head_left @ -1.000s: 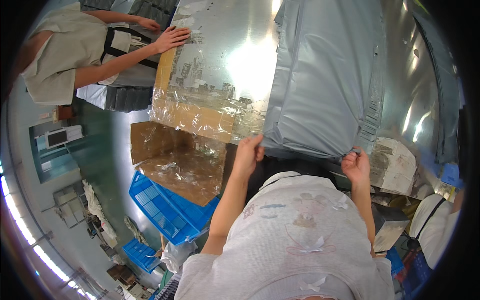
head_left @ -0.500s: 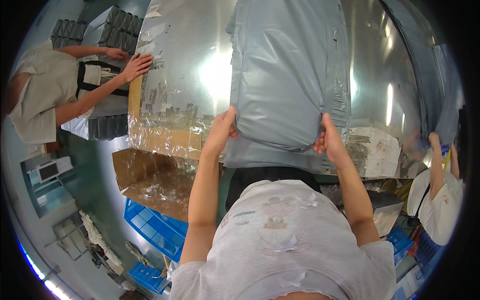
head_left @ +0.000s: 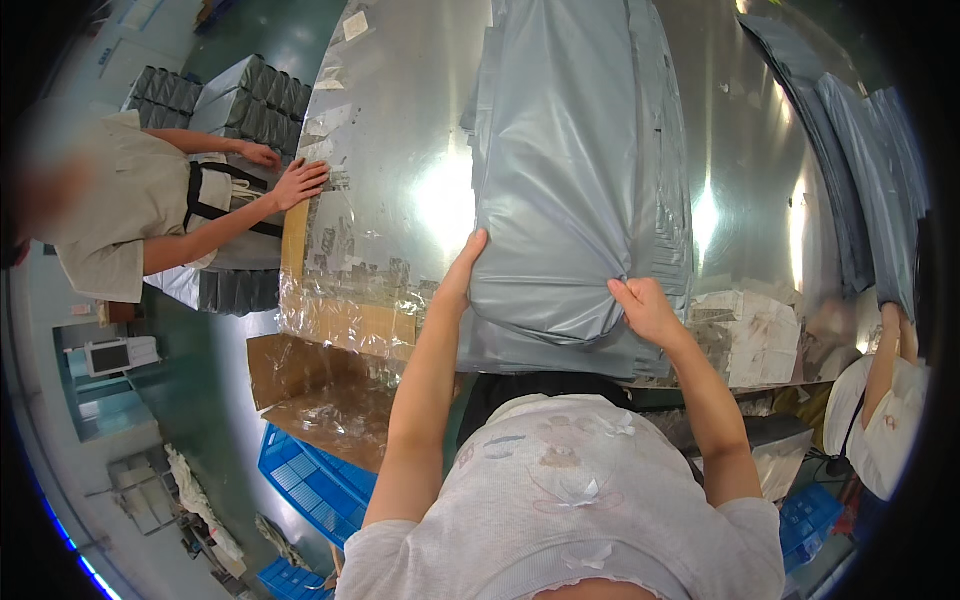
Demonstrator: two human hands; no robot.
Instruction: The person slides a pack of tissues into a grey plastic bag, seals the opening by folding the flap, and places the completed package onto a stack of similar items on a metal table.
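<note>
A large grey plastic bag (head_left: 555, 190) lies lengthwise on top of a stack of similar grey bags (head_left: 668, 200) in front of me. Its near end is rounded and slack, with creases fanning out from the right edge. There my right hand (head_left: 648, 310) is closed in a pinch on the plastic, thumb on top. At the opposite edge my left hand (head_left: 464, 272) grips the bag's side; its thumb points away from me and its fingers are mostly hidden beneath the plastic.
The metal-topped table (head_left: 400, 130) has taped cardboard along its front left edge. A co-worker's hand (head_left: 300, 183) rests on its left corner. More grey sheets (head_left: 870, 170) hang at right by another person's hands (head_left: 895, 325). An open carton (head_left: 320, 395) and blue crate (head_left: 310, 485) stand below left.
My right hand has moved slightly inward and nearer to me, drawing creases toward it. My left thumb now lies along the bag's edge. The whole view has shifted a little.
</note>
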